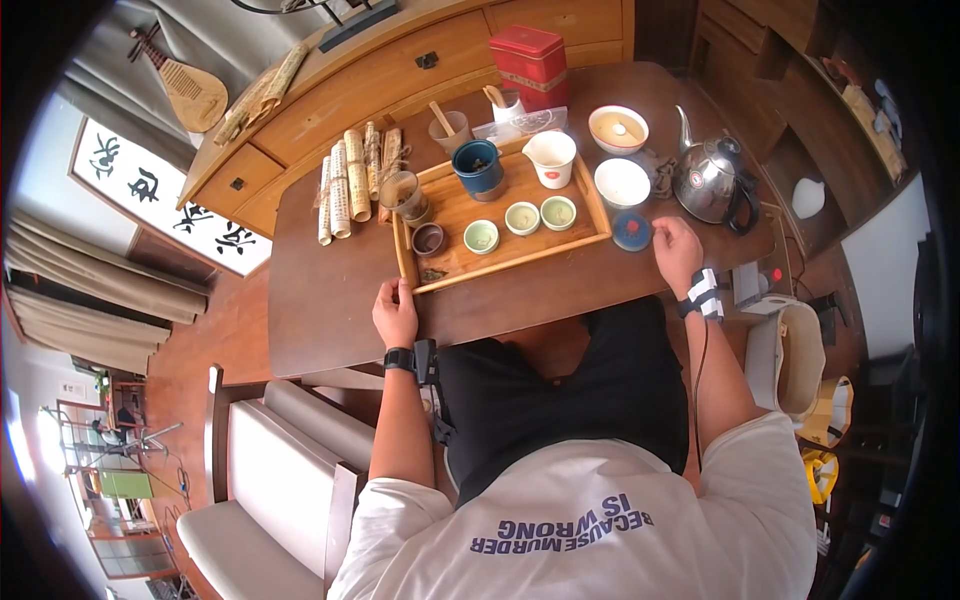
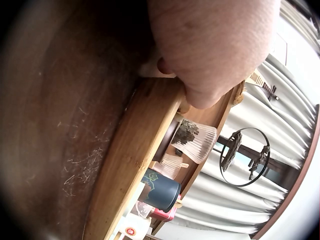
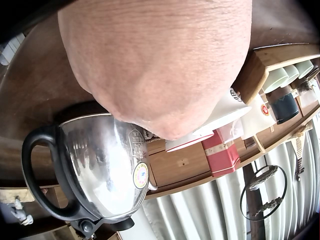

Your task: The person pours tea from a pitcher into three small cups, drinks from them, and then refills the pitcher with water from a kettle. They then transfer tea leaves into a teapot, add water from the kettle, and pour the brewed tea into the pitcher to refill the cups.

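Observation:
A wooden tray (image 1: pixel 520 262) holds three pale green cups (image 1: pixel 481 236), a small dark brown cup (image 1: pixel 428 239), a deep blue cup (image 1: pixel 478 168) and a white pitcher (image 1: pixel 549 160) with a red mark. My left hand (image 1: pixel 396 316) rests at the tray's front left corner, fingers loosely bent against the wood; its palm side is hidden. On the table, my right hand (image 1: pixel 678 252) rests with loosely curled fingers beside a round blue lid-like disc (image 1: pixel 631 231). In the right wrist view a steel kettle (image 3: pixel 107 162) with a black handle stands near that hand.
Behind the right hand stand a white bowl (image 1: pixel 622 183) and a lidded bowl (image 1: pixel 618 130). A red tin (image 1: pixel 530 68) is at the back. Rolled scrolls (image 1: pixel 340 190) lie left of the tray, near a ribbed glass (image 2: pixel 196 140) with dark leaves. The table's front edge borders my lap.

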`<act>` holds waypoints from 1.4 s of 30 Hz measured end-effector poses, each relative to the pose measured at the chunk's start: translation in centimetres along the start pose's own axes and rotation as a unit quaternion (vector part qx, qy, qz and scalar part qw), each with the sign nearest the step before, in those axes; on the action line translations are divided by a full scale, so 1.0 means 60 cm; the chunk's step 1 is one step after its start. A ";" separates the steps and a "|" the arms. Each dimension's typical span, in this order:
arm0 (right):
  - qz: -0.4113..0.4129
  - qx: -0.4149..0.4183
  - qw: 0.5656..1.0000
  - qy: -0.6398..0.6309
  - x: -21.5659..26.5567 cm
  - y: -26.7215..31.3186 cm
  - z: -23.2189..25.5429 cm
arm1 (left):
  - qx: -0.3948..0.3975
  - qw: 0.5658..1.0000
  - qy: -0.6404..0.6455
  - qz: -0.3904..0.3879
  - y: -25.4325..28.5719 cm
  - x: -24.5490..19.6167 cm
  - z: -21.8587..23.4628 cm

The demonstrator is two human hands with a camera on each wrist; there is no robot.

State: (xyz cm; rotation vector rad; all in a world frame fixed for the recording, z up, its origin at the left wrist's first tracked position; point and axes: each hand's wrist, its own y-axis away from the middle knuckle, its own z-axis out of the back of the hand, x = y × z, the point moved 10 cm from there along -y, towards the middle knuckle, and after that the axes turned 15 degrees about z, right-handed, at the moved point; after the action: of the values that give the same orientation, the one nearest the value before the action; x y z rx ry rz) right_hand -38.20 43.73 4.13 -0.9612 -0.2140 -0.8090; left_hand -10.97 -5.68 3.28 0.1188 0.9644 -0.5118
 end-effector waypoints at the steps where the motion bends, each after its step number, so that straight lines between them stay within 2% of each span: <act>1: 0.001 0.000 1.000 0.000 -0.001 0.000 0.000 | -0.002 1.000 -0.001 -0.003 0.000 -0.001 0.000; 42: 0.006 0.005 1.000 0.001 0.010 -0.004 0.004 | -0.012 1.000 -0.003 -0.018 0.001 0.004 0.000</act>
State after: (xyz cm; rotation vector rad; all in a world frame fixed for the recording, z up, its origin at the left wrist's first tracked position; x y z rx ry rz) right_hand -37.91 43.53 4.69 -0.9524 -0.2106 -0.7966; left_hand -10.86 -5.68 3.08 0.0780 0.9672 -0.5323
